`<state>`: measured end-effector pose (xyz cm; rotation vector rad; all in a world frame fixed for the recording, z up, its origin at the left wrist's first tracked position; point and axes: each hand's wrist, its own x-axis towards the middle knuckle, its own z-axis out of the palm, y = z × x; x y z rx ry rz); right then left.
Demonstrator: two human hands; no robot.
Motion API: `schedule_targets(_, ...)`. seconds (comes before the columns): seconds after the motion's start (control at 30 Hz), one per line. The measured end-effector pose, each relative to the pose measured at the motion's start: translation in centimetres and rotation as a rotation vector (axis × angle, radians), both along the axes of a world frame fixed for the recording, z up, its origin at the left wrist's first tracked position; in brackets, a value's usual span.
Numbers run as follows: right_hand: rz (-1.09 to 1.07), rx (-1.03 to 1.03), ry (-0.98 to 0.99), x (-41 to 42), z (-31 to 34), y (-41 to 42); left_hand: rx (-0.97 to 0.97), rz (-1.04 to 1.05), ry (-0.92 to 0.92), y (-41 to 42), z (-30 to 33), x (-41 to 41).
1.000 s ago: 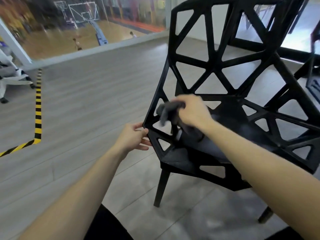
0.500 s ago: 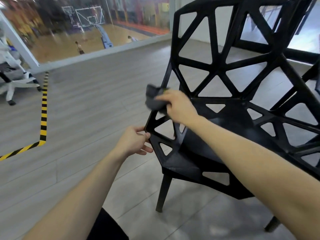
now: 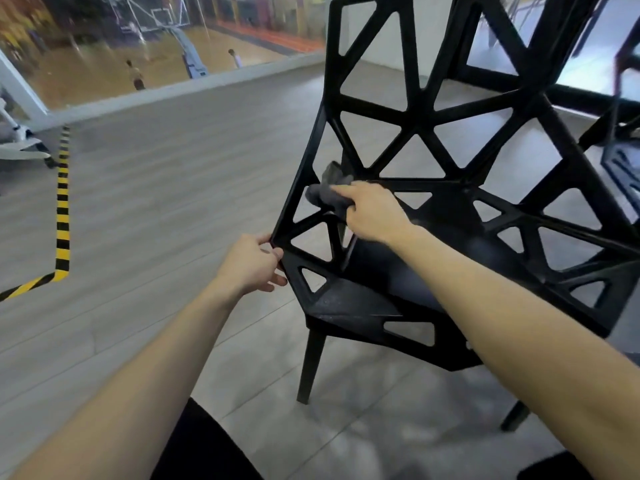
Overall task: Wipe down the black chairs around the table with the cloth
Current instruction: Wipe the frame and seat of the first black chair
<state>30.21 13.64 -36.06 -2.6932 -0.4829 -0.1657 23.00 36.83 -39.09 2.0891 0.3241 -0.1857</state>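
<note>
Am bunching soft, limp cloth [image 3: 330,194] in right hand [image 3: 372,213], fingers clamped on it; left hand [image 3: 251,263] fingers pinching near-left corner of stiff, light-looking chair [image 3: 446,209], steadying it.

My black chair [image 3: 450,216] with triangular cut-outs, my dark grey cloth [image 3: 329,195], yellow-and-black striped floor tape [image 3: 63,202], grey plank floor [image 3: 173,174].

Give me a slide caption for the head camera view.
Right hand wipes black chair with grey cloth; left hand grips its edge.
</note>
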Motion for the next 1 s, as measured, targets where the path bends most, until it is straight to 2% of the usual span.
schedule_targets(0.1, 0.223, -0.159, 0.196, -4.9, -1.1, -3.3, -0.081, 0.0, -0.022, -0.3, -0.4, -0.8)
schedule_targets(0.17, 0.149, -0.221, 0.278, -5.7, -0.3, -7.1, -0.142, 0.018, -0.046, -0.8, -1.0, -1.6)
schedule_targets(0.3, -0.083, -0.246, 0.234, -5.4, -2.2, -11.5, -0.27, 0.095, -0.171, -3.0, -3.2, -2.8)
schedule_targets(0.4, -0.16, -0.192, 0.29, -6.7, -4.0, -8.6, -0.306, 0.163, -0.267, -4.0, -4.2, -3.1)
schedule_targets(0.53, 0.075, -0.104, 0.185, -10.4, -3.7, 0.4, -0.184, 0.22, -0.316, -4.3, -4.9, -2.6)
schedule_targets(0.63, 0.111, 0.006, 0.128, -11.8, -4.6, 0.6, -0.147, 0.228, -0.34, -3.8, -5.6, -2.4)
schedule_targets(0.7, -0.044, 0.001, 0.17, -10.1, -4.5, -4.6, -0.168, 0.219, -0.326, -3.7, -5.6, -2.4)
schedule_targets(0.8, -0.487, -0.131, 0.245, -6.9, -3.3, -15.1, -0.221, 0.198, -0.337, -4.3, -5.1, -2.6)
schedule_targets(0.87, -0.58, -0.22, 0.22, -6.5, -3.2, -16.3, -0.237, 0.205, -0.345, -4.5, -5.2, -2.5)
schedule_targets(0.9, -0.532, -0.257, 0.175, -6.8, -3.4, -14.3, -0.169, 0.231, -0.362, -4.5, -5.2, -2.2)
schedule_targets(1.0, -0.241, -0.23, 0.088, -8.4, -3.8, -4.3, 0.269, 0.315, -0.54, -4.4, -5.3, -1.8)
